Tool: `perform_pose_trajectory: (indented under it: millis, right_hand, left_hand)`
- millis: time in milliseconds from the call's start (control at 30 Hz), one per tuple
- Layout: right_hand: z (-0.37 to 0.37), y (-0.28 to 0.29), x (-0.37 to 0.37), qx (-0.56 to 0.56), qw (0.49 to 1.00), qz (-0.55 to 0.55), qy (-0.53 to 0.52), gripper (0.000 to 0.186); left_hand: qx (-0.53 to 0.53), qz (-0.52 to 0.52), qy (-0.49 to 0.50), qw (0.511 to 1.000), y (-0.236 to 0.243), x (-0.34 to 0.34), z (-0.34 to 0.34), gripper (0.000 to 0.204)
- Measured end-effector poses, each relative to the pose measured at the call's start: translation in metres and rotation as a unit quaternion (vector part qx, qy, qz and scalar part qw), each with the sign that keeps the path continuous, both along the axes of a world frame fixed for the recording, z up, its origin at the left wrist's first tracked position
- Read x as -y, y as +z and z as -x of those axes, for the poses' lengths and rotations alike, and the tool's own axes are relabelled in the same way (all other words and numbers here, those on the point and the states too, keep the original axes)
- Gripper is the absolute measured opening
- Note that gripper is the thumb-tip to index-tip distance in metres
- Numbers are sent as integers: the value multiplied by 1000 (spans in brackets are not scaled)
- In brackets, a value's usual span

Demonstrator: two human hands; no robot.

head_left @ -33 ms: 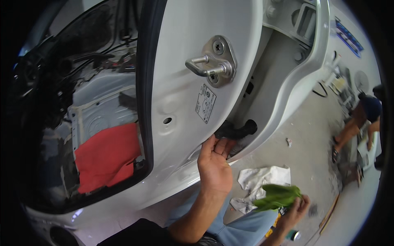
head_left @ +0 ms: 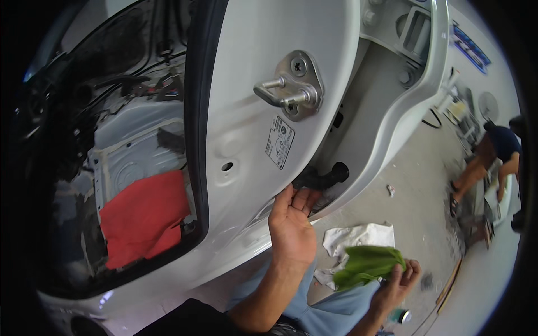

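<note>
My left hand (head_left: 294, 224) reaches up to the gap beside the white car body pillar (head_left: 241, 120). Its fingers are bent against a black rubber boot (head_left: 325, 177) that bridges the gap; the fingertips are partly hidden. In my right hand (head_left: 400, 283), thumb and fingers pinch the edge of a green cloth (head_left: 364, 266), which hangs spread out to the left. Behind it a white rag (head_left: 378, 233) lies on the floor. On the pillar above my left hand, a metal door striker (head_left: 288, 87) is bolted.
A red cloth (head_left: 145, 218) covers part of the stripped car interior at left. A curved white door edge (head_left: 392, 131) borders the gap. Another person (head_left: 487, 159) bends over at the far right. A small can (head_left: 400, 316) stands near my right forearm.
The green cloth has shifted a little left and opened out wider in my right hand. My left hand stays at the rubber boot. The view has moved slightly.
</note>
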State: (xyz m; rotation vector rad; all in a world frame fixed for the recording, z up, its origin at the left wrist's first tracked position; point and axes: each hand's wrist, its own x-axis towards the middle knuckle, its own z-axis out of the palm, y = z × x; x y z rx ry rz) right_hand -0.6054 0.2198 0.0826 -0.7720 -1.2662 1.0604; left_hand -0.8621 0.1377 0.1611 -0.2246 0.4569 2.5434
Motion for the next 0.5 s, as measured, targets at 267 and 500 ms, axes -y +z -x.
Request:
perform_pose_trajectory:
  millis: [267, 500]
  right_hand:
    - [188, 98, 102, 194, 926, -319, 53, 27]
    - [235, 107, 120, 281, 955, -71, 60, 25]
  left_hand:
    - [-10, -175, -284, 943, -15, 31, 35, 26]
    - [-135, -87, -283, 946, -35, 35, 48, 30]
